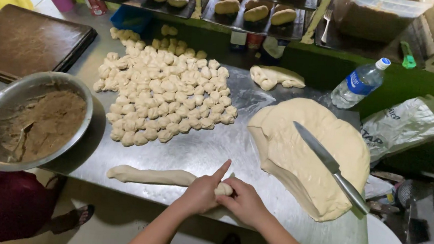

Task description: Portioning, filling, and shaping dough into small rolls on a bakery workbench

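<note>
Two hands meet at the lower middle of the frame, at the near edge of the metal table (208, 151). The left hand (200, 193) is curled over the right end of a long dough rope (152, 175), its forefinger pointing straight up the frame. The right hand (245, 203) is cupped closed around a small dough piece (224, 189) at that same end, so the two hands touch each other with the dough pinched between them. Both forearms rise from the bottom edge and slant inward to the meeting point.

The rope lies flat along the table, running left from the hands. Above it, in the centre, sits a broad heap of small cut dough pieces (166, 98). To the right lies a large slab of dough (305, 153) with a knife (330, 165) resting diagonally on top, handle toward the lower right. A smaller dough lump (275, 77) sits higher up. At the left stands a metal bowl (29, 121) of brown filling.

In the upper right, a clear plastic bottle (359, 83) with a blue label and white cap leans against the green ledge; just right of it lies a crumpled pale plastic bag (413, 124) with dark lettering. Trays of rolls (255, 10) line the top.
</note>
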